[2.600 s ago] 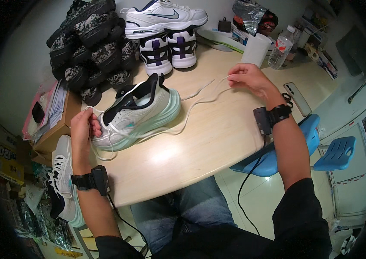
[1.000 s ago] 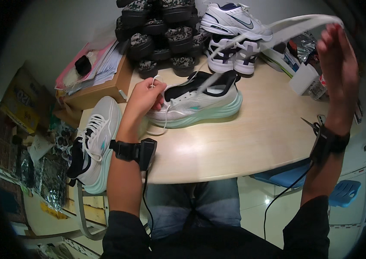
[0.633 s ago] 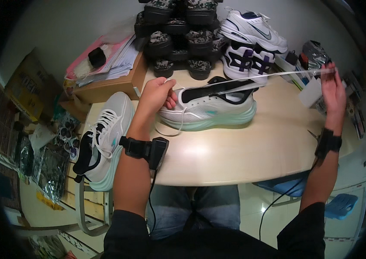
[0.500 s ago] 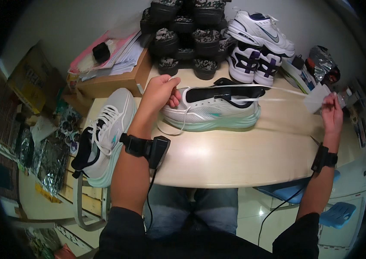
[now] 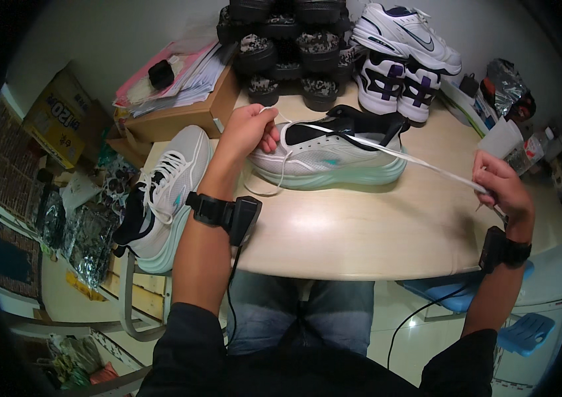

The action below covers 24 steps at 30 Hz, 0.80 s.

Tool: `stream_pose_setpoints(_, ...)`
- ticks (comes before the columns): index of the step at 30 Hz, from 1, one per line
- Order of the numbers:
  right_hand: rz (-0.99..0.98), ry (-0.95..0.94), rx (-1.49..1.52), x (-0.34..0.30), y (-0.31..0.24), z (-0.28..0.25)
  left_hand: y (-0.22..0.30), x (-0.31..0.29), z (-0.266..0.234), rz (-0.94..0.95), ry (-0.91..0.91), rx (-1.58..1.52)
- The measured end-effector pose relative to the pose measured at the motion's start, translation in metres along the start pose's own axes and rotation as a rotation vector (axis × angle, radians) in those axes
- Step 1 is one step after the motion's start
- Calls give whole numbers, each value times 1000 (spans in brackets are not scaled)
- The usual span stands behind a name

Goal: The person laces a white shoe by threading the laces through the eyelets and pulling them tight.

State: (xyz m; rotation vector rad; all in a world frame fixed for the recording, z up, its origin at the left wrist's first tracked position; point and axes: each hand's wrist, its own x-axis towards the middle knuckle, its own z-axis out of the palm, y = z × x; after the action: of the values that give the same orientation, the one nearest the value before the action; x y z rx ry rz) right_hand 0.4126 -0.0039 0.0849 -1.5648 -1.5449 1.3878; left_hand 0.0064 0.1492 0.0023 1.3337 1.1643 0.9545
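A white and grey sneaker [image 5: 344,159] with a mint sole stands on the table, its toe to the left and its black-lined opening exposed. A white shoelace [image 5: 426,164] stretches taut across the shoe from its front eyelets to my right hand [image 5: 503,185], which is closed on it. My left hand [image 5: 253,129] is pinched over the toe end with lace at its fingertips. A loose lace loop hangs down the shoe's near side onto the table. The matching laced sneaker [image 5: 172,192] lies left of my left forearm, toe pointing away.
Black patterned shoes [image 5: 287,53] are stacked at the back. Beside them sit white and purple sneakers [image 5: 407,73]. A cardboard box [image 5: 188,116] with papers is at the back left. A clear bottle [image 5: 538,144] stands at the right. Cables hang from both wrist straps.
My right hand has come nearer and lower, drawing the lace. Two spread strands now run close together over the shoe. My left hand has stayed near the toe.
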Motion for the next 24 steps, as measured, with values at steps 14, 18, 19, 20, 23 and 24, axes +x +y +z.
stream_pose_setpoints(14, -642, 214, 930, 23, 28, -41, 4, -2, 3, 1, 29, -108)
stream_pose_setpoints(18, -573, 417, 988, 25, 32, -40, 2, 2, 3, -9, 8, -70)
stream_pose_setpoints(19, -571, 460, 996, 25, 33, -40, 2, 1, 3, -4, 17, -57)
stream_pose_setpoints(20, -578, 476, 1003, 25, 32, -37, 3, 0, 3, 3, 25, -42)
stream_pose_setpoints(23, -565, 514, 678, 25, 53, -58, -1, 4, 11, 26, 33, -60)
stream_pose_setpoints(24, -572, 486, 744, 29, 77, -80, -1, 7, 15, 25, 22, -54)
